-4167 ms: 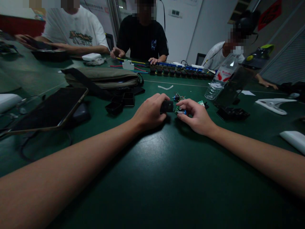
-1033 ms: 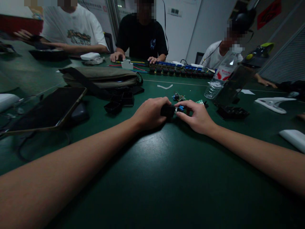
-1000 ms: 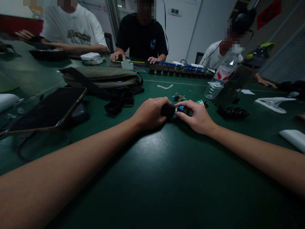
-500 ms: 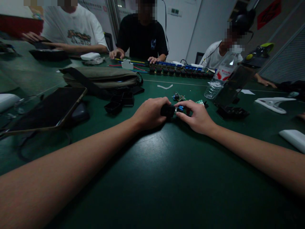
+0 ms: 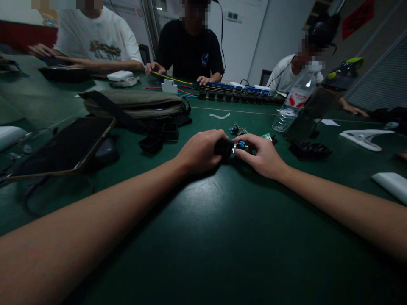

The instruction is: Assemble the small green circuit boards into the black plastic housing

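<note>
Near the middle of the green table, my left hand (image 5: 202,149) is closed round a small black plastic housing (image 5: 223,148). My right hand (image 5: 259,153) pinches a small circuit board (image 5: 241,145) carrying blue round components, with thumb and forefinger at its near end. The board's metal-looking end meets the housing's right side; whether it sits inside cannot be made out. Just beyond my hands lies a small cluster of electronic parts with wires (image 5: 237,128). A green circuit board piece (image 5: 266,137) shows behind my right hand.
Open black boxes (image 5: 159,137) and an olive bag (image 5: 136,103) lie to the left, with a dark tablet-like device (image 5: 63,146) nearer. On the right stand a water bottle (image 5: 294,101) and a dark drinking bottle (image 5: 330,93). Three people sit across the table, beside a long wired strip (image 5: 241,95).
My hands keep almost the same place and grip on the housing and circuit board. Across the table, a person's hand has shifted the yellow wire slightly.
</note>
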{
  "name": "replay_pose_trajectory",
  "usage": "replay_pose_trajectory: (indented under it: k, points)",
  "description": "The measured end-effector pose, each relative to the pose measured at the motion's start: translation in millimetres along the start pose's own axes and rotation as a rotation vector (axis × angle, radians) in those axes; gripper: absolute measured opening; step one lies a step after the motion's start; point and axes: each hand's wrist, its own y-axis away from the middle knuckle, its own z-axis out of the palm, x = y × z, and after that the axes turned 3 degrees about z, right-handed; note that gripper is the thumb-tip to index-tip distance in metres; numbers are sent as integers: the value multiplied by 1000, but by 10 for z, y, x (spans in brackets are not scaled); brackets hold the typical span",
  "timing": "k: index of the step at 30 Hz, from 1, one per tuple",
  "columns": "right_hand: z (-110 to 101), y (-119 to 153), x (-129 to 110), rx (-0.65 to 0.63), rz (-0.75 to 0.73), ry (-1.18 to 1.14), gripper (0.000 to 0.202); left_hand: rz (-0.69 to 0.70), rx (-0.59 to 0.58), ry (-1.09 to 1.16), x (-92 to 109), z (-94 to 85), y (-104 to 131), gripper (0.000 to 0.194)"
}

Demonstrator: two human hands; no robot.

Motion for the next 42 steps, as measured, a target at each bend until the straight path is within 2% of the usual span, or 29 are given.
replay_pose_trajectory:
  k: [17, 24, 32, 42]
  points:
    - [21, -7, -15, 36, 41, -57, 21, -2, 50, -61, 2, 14, 13, 38]
    - [31, -11, 46, 42, 115, -194, 20, -57, 93, -54, 8, -5, 2, 36]
    - [8, 16, 23, 50, -8, -173, 26, -25, 120, 15, -6, -1, 2, 33]
    - [-1, 15, 10, 47, -67, -193, 30, -13, 104, 27, -1, 0, 1, 31]
